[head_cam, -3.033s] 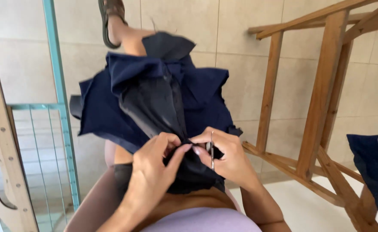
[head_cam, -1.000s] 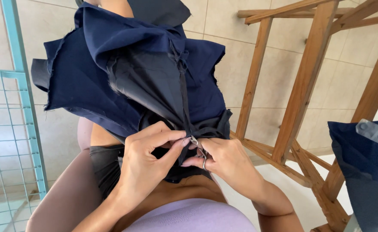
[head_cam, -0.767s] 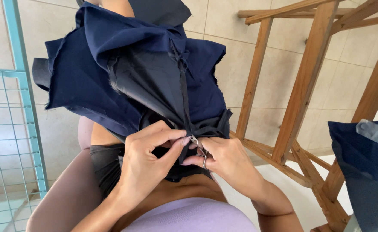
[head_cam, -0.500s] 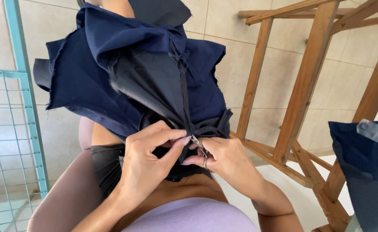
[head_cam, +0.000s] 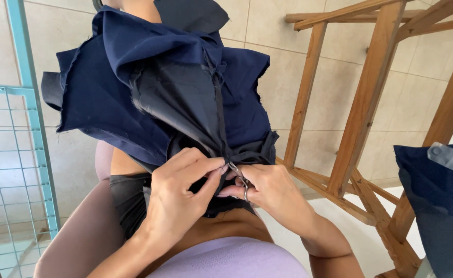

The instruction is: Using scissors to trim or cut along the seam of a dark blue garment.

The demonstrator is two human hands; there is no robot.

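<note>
A navy blue garment piece (head_cam: 128, 87) with dark lining and a black zipper (head_cam: 219, 118) down its middle lies draped over my raised leg. My left hand (head_cam: 177, 198) pinches the fabric at the zipper's lower end, thumb and forefinger closed on it. My right hand (head_cam: 267, 190) holds a small pair of metal snips (head_cam: 238, 177), one finger through a ring, with the tips at the same spot on the zipper seam. Both hands touch each other over the cloth.
A wooden frame (head_cam: 360, 108) of slanted beams stands to the right on a beige tiled floor (head_cam: 72, 154). More navy cloth (head_cam: 437, 201) with a clear tag hangs at the right edge. A teal metal grid gate (head_cam: 15, 170) is at the left.
Since three seconds ago the view shifted, so the garment sits higher and closer. Over the last second my hands stay nearly still at the zipper's lower end.
</note>
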